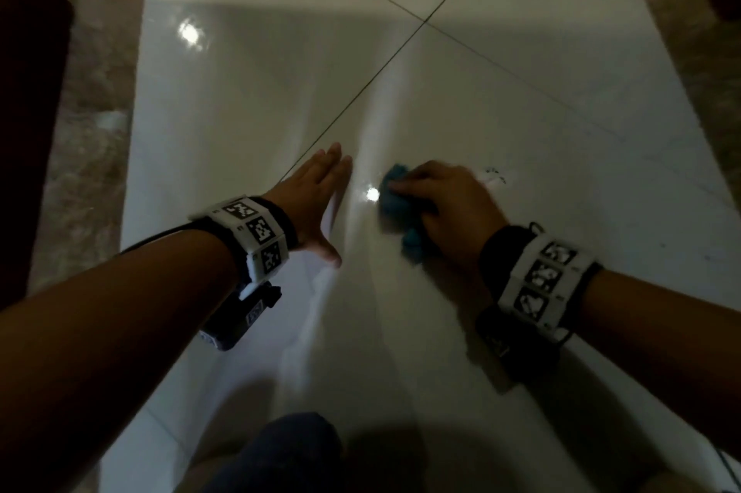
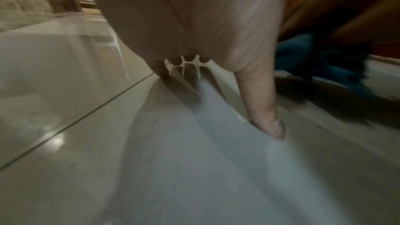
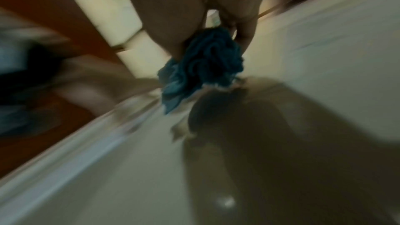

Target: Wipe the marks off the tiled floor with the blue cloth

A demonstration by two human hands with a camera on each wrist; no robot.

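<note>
Wiping step in hand. Right hand [image 1: 449, 203] has its fingers curled round the bunched blue cloth [image 1: 401, 207] and presses it onto the glossy tiled floor [image 1: 521, 91]; the right wrist view is smeared, so I judge the hand to be mid-stroke. Left hand [image 1: 316, 203] lies flat on the tile just beside the cloth, fingers straight and together, thumb splayed, holding nothing; likely a brace.

Dark marks [image 1: 496, 175] show on the tile just right of the right hand, not under the cloth. Judgement: next move calls for carrying the cloth rightward over them with firm pressure.

Surroundings: dark grout line [image 1: 361, 91] runs diagonally past the left fingertips; mottled brown border [image 1: 92, 131] flanks the pale tiles; a knee in dark fabric [image 1: 288, 452] sits at the near edge. Nothing blocks the marks. Glare spots may hide faint residue.
</note>
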